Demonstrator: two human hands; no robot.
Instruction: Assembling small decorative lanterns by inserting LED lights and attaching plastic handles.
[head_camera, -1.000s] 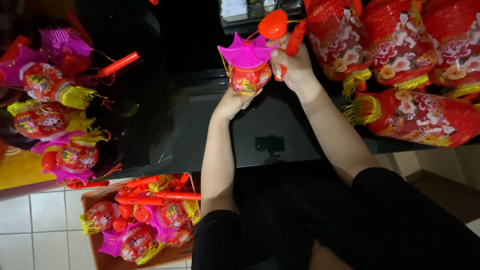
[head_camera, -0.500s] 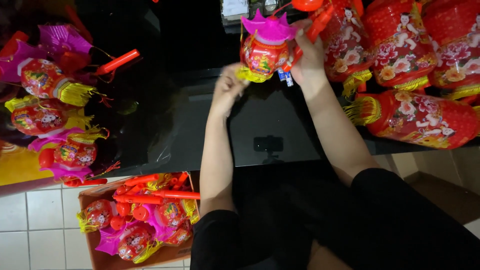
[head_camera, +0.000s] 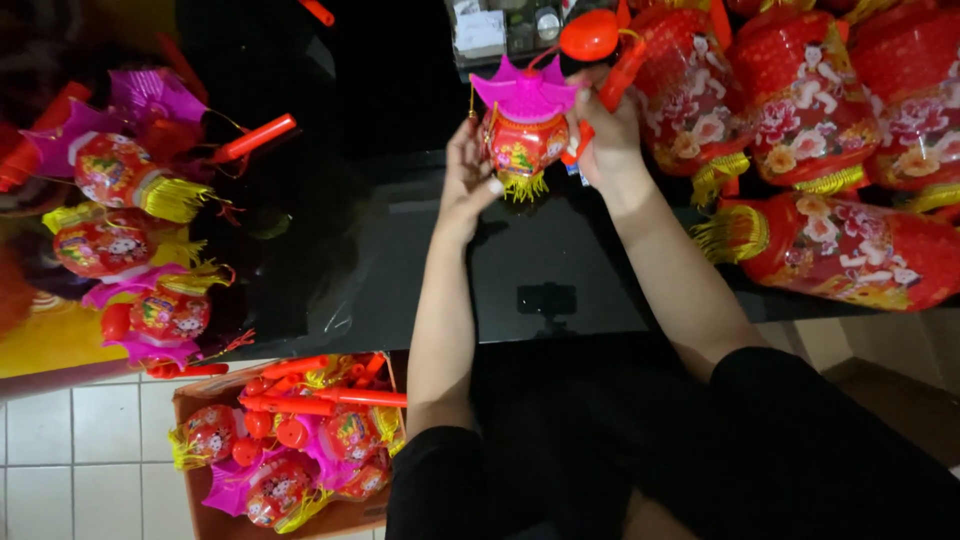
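Note:
A small toy lantern (head_camera: 522, 132) with a pink roof, a red printed body and a yellow fringe hangs over the black tabletop (head_camera: 400, 270). My left hand (head_camera: 466, 178) cups its left side. My right hand (head_camera: 606, 135) grips an orange-red stick handle (head_camera: 612, 82) and touches the lantern's right side. A red ball-shaped knob (head_camera: 589, 35) sits above the roof, joined to the lantern by a thin wire.
Large red flowered lanterns (head_camera: 830, 150) lie along the right of the table. Several small lanterns (head_camera: 130, 230) with pink roofs rest at the left. A cardboard box (head_camera: 290, 450) of more small lanterns and orange sticks stands on the tiled floor. A box of small items (head_camera: 500, 28) sits at the back.
The lantern swung up and right half a second ago, then came back down toward the centre. My left hand has closed in on its left side again.

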